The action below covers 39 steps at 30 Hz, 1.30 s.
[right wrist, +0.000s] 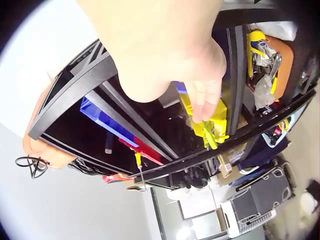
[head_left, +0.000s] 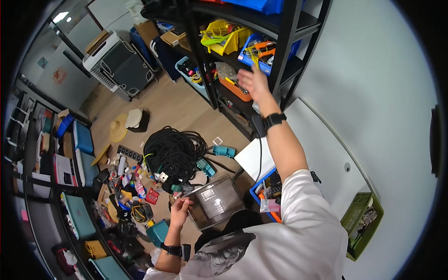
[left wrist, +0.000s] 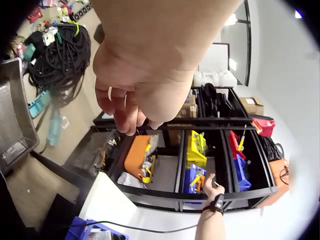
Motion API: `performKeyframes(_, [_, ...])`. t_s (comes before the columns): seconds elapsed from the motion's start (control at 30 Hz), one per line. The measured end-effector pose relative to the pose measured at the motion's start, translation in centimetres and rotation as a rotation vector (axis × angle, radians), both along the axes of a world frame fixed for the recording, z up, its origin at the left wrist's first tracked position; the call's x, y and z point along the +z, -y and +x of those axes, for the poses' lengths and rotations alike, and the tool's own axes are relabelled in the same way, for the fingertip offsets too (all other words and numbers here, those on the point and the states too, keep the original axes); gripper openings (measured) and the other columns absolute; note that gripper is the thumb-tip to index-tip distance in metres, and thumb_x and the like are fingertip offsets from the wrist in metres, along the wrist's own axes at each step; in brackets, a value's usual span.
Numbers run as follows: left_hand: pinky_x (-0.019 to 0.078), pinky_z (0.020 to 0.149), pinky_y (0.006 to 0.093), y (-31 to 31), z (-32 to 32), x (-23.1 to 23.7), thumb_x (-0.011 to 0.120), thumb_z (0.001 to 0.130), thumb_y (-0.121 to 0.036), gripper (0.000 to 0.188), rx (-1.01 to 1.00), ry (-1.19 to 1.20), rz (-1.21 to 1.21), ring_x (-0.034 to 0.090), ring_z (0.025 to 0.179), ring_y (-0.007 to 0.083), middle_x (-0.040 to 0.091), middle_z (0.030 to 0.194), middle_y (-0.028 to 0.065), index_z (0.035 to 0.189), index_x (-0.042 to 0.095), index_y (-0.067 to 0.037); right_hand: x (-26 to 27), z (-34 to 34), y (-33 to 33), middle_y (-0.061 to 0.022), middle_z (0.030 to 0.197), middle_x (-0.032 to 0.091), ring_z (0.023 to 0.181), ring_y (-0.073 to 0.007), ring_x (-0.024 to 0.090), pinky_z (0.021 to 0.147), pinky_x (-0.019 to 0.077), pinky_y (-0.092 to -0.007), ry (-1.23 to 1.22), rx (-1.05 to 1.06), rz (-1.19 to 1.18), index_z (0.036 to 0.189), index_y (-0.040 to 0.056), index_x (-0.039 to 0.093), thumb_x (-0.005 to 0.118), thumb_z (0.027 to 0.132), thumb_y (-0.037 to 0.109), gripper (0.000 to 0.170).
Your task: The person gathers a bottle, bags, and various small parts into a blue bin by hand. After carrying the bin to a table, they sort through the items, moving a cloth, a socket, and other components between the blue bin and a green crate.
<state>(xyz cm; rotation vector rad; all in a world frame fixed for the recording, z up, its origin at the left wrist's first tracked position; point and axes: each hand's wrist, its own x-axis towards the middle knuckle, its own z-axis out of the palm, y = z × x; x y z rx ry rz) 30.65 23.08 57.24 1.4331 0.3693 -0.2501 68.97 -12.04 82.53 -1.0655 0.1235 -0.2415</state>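
My right hand (head_left: 254,86) reaches up to the black shelf rack, slightly blurred, with its fingers extended and nothing seen in them. Just beyond it stands a blue bin (head_left: 243,56) of orange-handled tools, and an orange bin (head_left: 246,96) with hand tools sits below. In the right wrist view the fingers (right wrist: 201,100) overlap a yellow bin (right wrist: 220,120) holding a yellow-green item (right wrist: 209,135). My left hand (head_left: 178,212) hangs low beside a grey see-through plastic bin (head_left: 217,201), its fingers (left wrist: 120,102) loosely bent and holding nothing visible.
A coil of black cable (head_left: 170,151) lies on the wooden floor among scattered small items. A blue crate (head_left: 255,191) stands by my body, and a green bin (head_left: 350,219) sits to the right. The rack's black upright (head_left: 285,42) rises close by my right hand.
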Motion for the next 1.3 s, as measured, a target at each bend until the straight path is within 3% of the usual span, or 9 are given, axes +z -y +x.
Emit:
performKeyframes(0.07, [0.0475,0.063,0.0238,-0.8,-0.3,-1.3,0.063,0.106,-0.028,0.026,0.007,-0.023,0.032,0.064,0.077,0.0100,0.073,0.102,0.0047,0.117,0.065,-0.004,-4.0,0.0,0.6,-0.0200,0.120,0.071,0.095,-0.0255,0.072,0.080,0.0573,-0.0369,-0.181,0.461,-0.103,0.146,0.0062,0.040,0.047,0.108,0.045,0.055])
performKeyframes(0.2, [0.0471,0.062,0.0240,-1.8,-1.4,-1.4,0.062,0.106,-0.027,0.024,0.015,-0.021,0.048,0.063,0.077,0.0086,0.072,0.100,0.0028,0.114,0.067,-0.004,-7.3,-8.6,-2.3,-0.0136,0.115,0.073,0.094,-0.0210,0.071,0.078,0.0556,-0.0344,-0.319,0.617,-0.196,0.125,0.0099,0.053,0.058,0.105,0.034,0.032])
performKeyframes(0.43, [0.0475,0.066,0.0234,-4.6,-2.3,-3.3,0.061,0.106,-0.018,0.017,-0.032,0.051,0.103,0.062,0.077,0.0078,0.070,0.097,0.0016,0.112,0.066,-0.004,-6.5,-23.5,-3.3,-0.0091,0.106,0.072,0.087,-0.0145,0.070,0.072,0.0521,-0.0282,-0.214,0.737,-0.327,0.120,0.0111,0.054,0.061,0.105,0.033,0.028])
performKeyframes(0.6, [0.0501,0.064,0.0256,-8.6,-4.0,-6.0,0.059,0.107,-0.026,0.020,-0.068,0.017,0.138,0.065,0.075,0.0102,0.070,0.092,0.0013,0.109,0.066,-0.007,-4.4,-35.1,-2.7,-0.0081,0.106,0.073,0.087,-0.0148,0.070,0.073,0.0543,-0.0283,0.064,0.486,-0.475,0.116,0.0064,0.059,0.060,0.106,0.028,0.024])
performKeyframes(0.67, [0.0500,0.063,0.0254,-12.1,-3.2,-12.9,0.061,0.106,-0.028,0.021,-0.156,0.158,0.117,0.066,0.076,0.0107,0.071,0.092,0.0024,0.107,0.067,-0.008,-3.5,-38.8,-2.4,-0.0078,0.099,0.071,0.085,-0.0154,0.068,0.074,0.0543,-0.0294,0.207,0.301,-0.342,0.113,0.0058,0.061,0.061,0.105,0.025,0.021])
performKeyframes(0.73, [0.0495,0.062,0.0250,-11.9,-4.8,-12.1,0.061,0.106,-0.028,0.022,-0.162,0.098,0.152,0.066,0.075,0.0106,0.072,0.093,0.0031,0.107,0.067,-0.007,-2.3,-42.7,-1.4,-0.0095,0.096,0.072,0.080,-0.0171,0.069,0.072,0.0540,-0.0283,0.304,0.102,-0.184,0.112,0.0060,0.062,0.061,0.103,0.023,0.019])
performKeyframes(0.8, [0.0488,0.062,0.0245,-11.8,-5.7,-12.6,0.062,0.105,-0.028,0.023,-0.197,0.083,0.144,0.065,0.075,0.0101,0.073,0.094,0.0032,0.108,0.067,-0.007,-1.3,-47.2,0.0,-0.0073,0.093,0.071,0.081,-0.0153,0.068,0.072,0.0530,-0.0279,0.331,-0.073,-0.269,0.109,0.0053,0.063,0.062,0.103,0.023,0.019])
performKeyframes(1.0, [0.0469,0.061,0.0212,-12.4,-7.0,-13.9,0.065,0.104,-0.030,0.022,-0.300,0.103,0.058,0.066,0.074,0.0079,0.074,0.098,0.0020,0.111,0.068,-0.009,-4.9,-60.6,7.2,-0.0054,0.092,0.071,0.079,-0.0124,0.067,0.069,0.0512,-0.0267,-0.054,-0.401,-0.756,0.108,0.0062,0.065,0.060,0.105,0.028,0.023])
performKeyframes(1.3, [0.0464,0.069,0.0274,-13.4,-2.2,-10.2,0.061,0.104,-0.035,0.022,-0.442,0.015,0.205,0.065,0.086,0.0088,0.073,0.106,-0.0026,0.117,0.068,-0.018,-20.8,-70.1,18.0,-0.0038,0.104,0.071,0.088,-0.0154,0.068,0.073,0.0523,-0.0314,-0.535,-0.619,-0.567,0.113,0.0104,0.063,0.061,0.102,0.029,0.022])
